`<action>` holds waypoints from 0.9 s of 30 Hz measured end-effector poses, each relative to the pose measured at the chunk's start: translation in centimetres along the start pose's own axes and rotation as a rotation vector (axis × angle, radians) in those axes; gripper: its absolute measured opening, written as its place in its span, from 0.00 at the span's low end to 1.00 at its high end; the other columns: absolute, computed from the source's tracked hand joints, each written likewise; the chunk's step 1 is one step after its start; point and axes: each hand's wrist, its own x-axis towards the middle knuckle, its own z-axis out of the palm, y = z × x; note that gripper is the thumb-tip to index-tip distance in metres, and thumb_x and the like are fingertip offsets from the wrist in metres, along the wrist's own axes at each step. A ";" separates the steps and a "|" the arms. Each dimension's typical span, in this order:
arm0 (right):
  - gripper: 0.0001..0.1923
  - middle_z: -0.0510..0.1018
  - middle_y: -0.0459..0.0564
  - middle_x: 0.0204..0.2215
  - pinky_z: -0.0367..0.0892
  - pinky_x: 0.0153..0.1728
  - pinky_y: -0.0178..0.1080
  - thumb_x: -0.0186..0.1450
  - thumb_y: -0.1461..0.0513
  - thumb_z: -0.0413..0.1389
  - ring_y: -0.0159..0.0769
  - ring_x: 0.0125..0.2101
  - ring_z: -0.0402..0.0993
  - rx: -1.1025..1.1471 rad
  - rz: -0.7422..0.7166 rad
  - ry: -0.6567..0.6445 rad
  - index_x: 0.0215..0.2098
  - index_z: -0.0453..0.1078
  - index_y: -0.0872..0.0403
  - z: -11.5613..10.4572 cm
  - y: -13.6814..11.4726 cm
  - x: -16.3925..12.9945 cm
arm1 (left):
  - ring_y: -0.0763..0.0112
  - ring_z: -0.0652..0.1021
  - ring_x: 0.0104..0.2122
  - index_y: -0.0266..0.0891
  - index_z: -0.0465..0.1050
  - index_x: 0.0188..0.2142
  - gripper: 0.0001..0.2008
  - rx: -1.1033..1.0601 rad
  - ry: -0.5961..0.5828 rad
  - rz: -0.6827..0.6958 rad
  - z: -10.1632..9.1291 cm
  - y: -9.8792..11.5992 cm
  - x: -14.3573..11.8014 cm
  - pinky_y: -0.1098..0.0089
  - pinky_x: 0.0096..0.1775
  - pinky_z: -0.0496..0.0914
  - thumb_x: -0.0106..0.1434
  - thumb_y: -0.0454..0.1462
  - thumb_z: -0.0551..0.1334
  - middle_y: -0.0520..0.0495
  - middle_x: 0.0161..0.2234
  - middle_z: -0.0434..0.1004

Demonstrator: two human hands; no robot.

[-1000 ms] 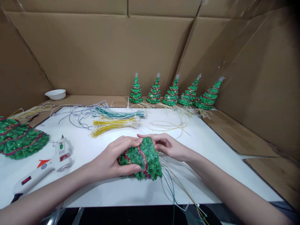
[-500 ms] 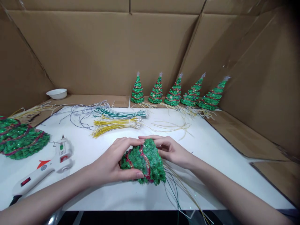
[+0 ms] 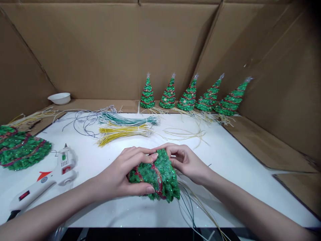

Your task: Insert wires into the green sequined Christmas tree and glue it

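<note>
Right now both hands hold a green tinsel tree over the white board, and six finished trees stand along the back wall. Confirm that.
Not quite: the head view shows five finished trees, not six. Both the left hand and right hand do hold the green tinsel tree over the white board.

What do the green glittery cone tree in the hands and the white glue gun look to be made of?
Green glittery cone tree: looks like crinkled foil or plastic flakes, sparkly, with red tinsel bands; thin yellow and green wires trail from its base. White glue gun: smooth, moulded, likely plastic. Both the left hand and the right hand grip the tree.
</note>
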 end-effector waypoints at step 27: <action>0.10 0.77 0.53 0.37 0.65 0.39 0.43 0.59 0.62 0.57 0.42 0.40 0.73 -0.109 -0.027 -0.031 0.21 0.64 0.53 -0.6 -0.2 -0.2 | 0.59 0.69 0.56 0.45 0.60 0.53 0.26 0.031 0.007 -0.016 0.1 0.4 0.0 0.58 0.56 0.59 0.59 0.45 0.66 0.42 0.56 0.68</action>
